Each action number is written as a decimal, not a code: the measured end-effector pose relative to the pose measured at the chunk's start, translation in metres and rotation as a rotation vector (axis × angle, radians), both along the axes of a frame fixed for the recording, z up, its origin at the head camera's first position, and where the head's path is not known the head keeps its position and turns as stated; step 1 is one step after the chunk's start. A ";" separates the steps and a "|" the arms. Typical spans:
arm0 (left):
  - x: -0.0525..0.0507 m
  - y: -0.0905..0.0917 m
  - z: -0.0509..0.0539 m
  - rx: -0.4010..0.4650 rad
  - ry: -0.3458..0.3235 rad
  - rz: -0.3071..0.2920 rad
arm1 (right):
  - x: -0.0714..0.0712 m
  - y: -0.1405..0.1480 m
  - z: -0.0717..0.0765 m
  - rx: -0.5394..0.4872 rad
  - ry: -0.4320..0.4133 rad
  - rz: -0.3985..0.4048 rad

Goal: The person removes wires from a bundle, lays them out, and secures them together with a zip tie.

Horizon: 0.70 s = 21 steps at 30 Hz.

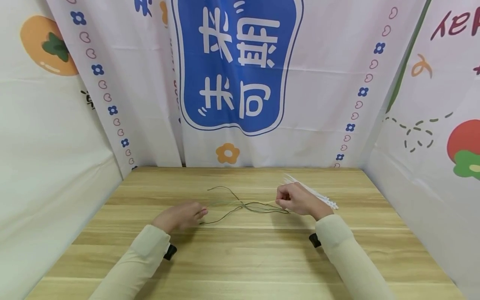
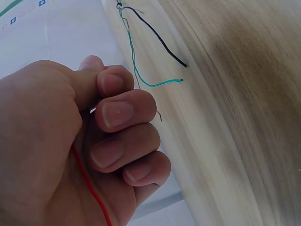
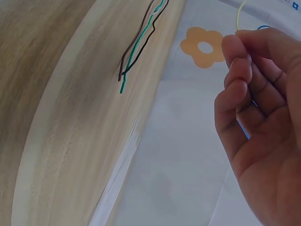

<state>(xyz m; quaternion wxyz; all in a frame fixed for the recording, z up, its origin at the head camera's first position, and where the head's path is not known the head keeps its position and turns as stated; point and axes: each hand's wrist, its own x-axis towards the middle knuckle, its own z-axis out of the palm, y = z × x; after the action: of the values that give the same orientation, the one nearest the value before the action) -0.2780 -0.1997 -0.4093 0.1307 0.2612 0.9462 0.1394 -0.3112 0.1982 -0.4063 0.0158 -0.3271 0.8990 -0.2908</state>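
Thin wires lie loosely bunched mid-table, crossing near their middle; a black wire [image 1: 225, 216] and a green wire [image 2: 133, 52] are among them. My left hand [image 1: 183, 215] is at the left end of the bunch. In the left wrist view its fingers curl round a red wire [image 2: 89, 183], which trails down past the palm. On the right, my right hand [image 1: 298, 200] pinches the end of a yellow wire [image 3: 238, 16] between thumb and forefinger, lifted off the table. A brown wire [image 3: 136, 40] and other loose ends lie below that hand.
White cable ties [image 1: 324, 199] lie in a pile just behind and right of my right hand. The wooden table [image 1: 240, 258] is bordered by a printed cloth [image 1: 318, 96] at the back and pale cloths at both sides.
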 end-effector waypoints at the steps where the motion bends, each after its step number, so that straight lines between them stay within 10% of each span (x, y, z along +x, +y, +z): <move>1: 0.000 0.000 0.000 0.000 0.003 -0.002 | -0.001 -0.001 -0.001 0.005 -0.007 0.000; 21: 0.010 0.010 -0.003 0.008 -0.009 -0.015 | -0.008 -0.010 -0.006 0.109 0.048 -0.040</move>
<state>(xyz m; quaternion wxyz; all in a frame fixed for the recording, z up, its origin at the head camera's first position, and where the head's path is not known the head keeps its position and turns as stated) -0.2683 -0.1898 -0.4119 0.1348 0.2683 0.9430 0.1433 -0.3193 0.1881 -0.4118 0.0062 -0.3148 0.9199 -0.2338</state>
